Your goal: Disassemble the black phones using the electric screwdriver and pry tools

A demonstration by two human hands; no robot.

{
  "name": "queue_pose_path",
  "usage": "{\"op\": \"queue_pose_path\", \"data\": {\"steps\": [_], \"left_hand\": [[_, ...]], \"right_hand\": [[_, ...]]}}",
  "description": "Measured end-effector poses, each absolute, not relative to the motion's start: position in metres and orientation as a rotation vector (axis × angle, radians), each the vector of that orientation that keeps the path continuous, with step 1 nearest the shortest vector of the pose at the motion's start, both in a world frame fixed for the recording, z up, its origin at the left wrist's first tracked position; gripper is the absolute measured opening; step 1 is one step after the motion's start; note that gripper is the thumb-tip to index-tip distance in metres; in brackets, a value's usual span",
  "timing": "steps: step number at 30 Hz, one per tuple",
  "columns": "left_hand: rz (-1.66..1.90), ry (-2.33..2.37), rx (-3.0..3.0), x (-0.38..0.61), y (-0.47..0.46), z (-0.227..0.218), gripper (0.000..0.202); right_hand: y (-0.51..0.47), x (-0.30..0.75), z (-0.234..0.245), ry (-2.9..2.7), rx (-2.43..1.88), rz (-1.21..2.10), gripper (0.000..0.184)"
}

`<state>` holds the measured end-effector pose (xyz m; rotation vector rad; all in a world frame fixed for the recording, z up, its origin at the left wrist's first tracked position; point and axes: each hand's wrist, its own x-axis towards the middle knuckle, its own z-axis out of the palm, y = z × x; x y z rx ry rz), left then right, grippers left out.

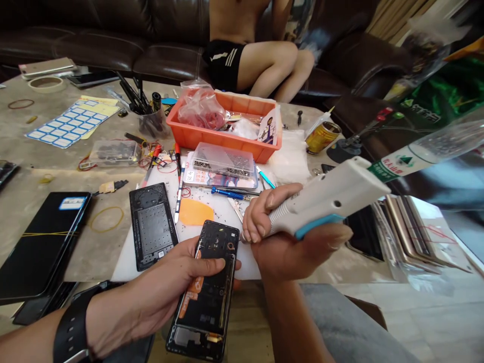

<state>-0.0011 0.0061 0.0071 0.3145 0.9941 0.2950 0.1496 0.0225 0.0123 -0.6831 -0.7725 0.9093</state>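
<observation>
In the head view, the left hand (179, 269) grips an opened phone (209, 297) at the white mat's (124, 259) near edge; the right hand (282, 247) is wrapped around a white handheld tool (333, 194), fingers near the phone's upper right side; a black cover (153, 227) lies to the left.

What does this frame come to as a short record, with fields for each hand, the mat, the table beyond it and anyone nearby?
left hand: holds an opened phone, thumb across its inner side
right hand: grips a white tool with a blue trigger
tool tip: at the phone's upper edge; contact unclear
white mat: black panel, orange sheet, clear case
behind mat: orange bin holding plastic bags
table left: dark slabs under a yellow band
nearby: one person seated on a sofa
</observation>
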Motion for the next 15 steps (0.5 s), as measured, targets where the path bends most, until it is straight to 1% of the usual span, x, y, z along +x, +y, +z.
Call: {"op": "queue_pose_path", "data": {"steps": [4, 15], "left_hand": [[0.291, 1.003, 0.299, -0.0003, 0.0058, 0.0099, 0.044], [0.307, 0.958, 0.301, -0.0003, 0.0068, 0.0126, 0.03]], "right_hand": [[0.022, 0.1503, 0.0128, -0.759, -0.684, 0.927, 0.054], [0.0176, 0.1481, 0.0115, -0.798, -0.708, 0.958, 0.056]]}}
